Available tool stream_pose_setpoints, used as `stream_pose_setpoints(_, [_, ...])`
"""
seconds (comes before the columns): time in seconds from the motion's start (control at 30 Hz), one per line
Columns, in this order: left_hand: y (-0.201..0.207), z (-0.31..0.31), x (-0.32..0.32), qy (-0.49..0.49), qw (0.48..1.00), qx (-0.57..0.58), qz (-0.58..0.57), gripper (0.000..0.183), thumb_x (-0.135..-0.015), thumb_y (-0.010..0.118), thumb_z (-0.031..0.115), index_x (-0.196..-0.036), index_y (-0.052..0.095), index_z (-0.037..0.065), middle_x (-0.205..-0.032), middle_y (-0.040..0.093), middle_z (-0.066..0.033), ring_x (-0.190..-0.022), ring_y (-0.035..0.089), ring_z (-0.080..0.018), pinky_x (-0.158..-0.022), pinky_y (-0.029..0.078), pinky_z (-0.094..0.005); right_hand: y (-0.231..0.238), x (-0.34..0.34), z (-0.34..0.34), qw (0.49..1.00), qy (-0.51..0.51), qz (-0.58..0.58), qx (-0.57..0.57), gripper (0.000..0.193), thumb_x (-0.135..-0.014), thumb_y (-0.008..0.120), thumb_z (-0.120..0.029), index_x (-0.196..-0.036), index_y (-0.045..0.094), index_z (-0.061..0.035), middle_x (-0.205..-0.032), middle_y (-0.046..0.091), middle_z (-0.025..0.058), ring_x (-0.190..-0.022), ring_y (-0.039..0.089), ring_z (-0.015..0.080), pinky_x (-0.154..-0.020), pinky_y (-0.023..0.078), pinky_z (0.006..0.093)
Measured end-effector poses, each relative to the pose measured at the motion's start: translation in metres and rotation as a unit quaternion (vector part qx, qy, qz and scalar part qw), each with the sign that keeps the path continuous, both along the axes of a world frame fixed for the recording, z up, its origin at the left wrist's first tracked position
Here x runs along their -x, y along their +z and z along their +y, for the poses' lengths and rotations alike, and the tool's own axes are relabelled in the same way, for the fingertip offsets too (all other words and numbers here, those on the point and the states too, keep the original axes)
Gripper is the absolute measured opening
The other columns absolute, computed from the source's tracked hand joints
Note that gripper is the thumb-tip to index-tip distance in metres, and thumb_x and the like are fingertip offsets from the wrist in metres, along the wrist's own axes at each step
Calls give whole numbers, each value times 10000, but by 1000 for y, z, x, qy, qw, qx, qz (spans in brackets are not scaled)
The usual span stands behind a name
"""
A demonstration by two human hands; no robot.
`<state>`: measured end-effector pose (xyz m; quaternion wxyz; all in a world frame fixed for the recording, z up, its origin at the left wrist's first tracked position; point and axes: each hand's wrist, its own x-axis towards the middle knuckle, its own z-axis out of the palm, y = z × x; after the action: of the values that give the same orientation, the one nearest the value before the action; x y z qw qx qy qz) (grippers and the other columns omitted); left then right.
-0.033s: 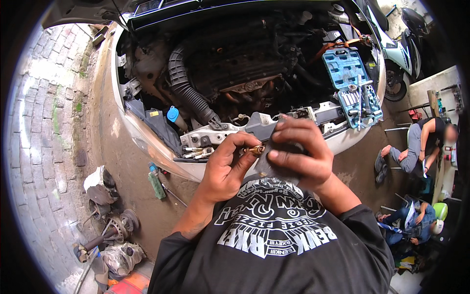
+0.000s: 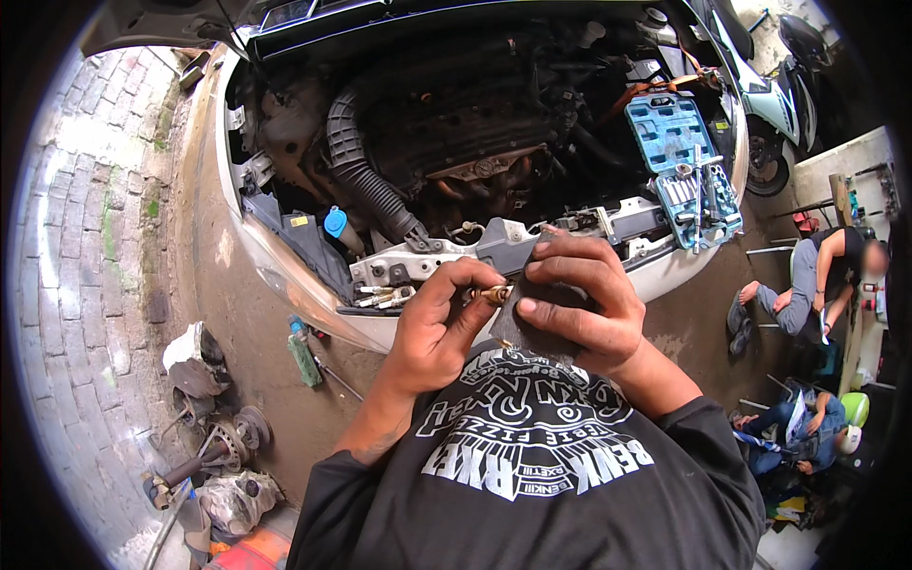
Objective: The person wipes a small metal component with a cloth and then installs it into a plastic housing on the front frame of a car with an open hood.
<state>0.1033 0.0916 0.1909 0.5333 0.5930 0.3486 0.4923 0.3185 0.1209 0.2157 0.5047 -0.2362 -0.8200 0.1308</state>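
My left hand (image 2: 439,321) is closed, pinching a spark plug (image 2: 494,294) between thumb and fingers; its metal end points right. In my right hand (image 2: 591,302) is a dark grey sheet that looks like sandpaper (image 2: 534,321), folded or bent, with its edge against the end of the plug. Both hands meet in front of my chest, above the front edge of the car. Several more spark plugs (image 2: 384,296), white and metal, lie on the car's front ledge to the left of my left hand.
Ahead is the open engine bay with a ribbed black hose (image 2: 359,171) and a blue reservoir cap (image 2: 335,221). A blue socket set case (image 2: 698,204) lies open at the right. Loose car parts (image 2: 223,446) sit on the ground at left. Two people (image 2: 817,275) sit at right.
My right hand, smeared by motion before, is now sharp and has shifted very slightly with the sandpaper. The left hand holds the spark plug almost in the same place.
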Motion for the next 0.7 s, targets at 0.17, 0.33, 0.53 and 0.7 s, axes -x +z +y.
stream_pose_setpoints(0.17, [-4, -3, 1, 1, 1000, 6, -2, 178, -1055, 642, 55, -1223, 604, 15, -1123, 639, -56, -1040, 604, -115, -927, 478, -251, -1, -3, 5, 1000, 6, 0, 11, 431, -628, 874, -140, -1046, 797, -64, -1084, 709, 160, -1048, 693, 374, -921, 595, 498])
stream_pose_setpoints(0.33, [-11, -4, -1, 16, 999, 33, 1, 183, -1057, 646, 68, -1227, 606, 14, -1119, 639, -44, -1022, 596, -103, -914, 477, -248, -5, -4, 6, 1000, -8, -17, 12, 449, -625, 884, -125, -1057, 784, -58, -1093, 709, 159, -1048, 684, 380, -896, 599, 475])
stream_pose_setpoints(0.53, [-12, -9, 3, 6, 999, 41, -10, 186, -1067, 640, 112, -1217, 598, 11, -1101, 645, -50, -987, 596, -105, -891, 479, -256, -23, -10, 17, 999, -36, -20, 17, 385, -654, 860, -52, -1028, 770, -53, -1058, 712, 130, -1029, 691, 346, -865, 580, 454])
stream_pose_setpoints(0.7, [-12, -22, 15, -10, 991, 119, -63, 240, -1075, 621, 178, -1242, 574, 11, -1049, 642, -54, -901, 551, -96, -808, 456, -253, -42, -43, -2, 897, -28, 206, 391, 228, -836, 772, 72, -1045, 725, -7, -1120, 716, 152, -1064, 711, 292, -929, 575, 419])
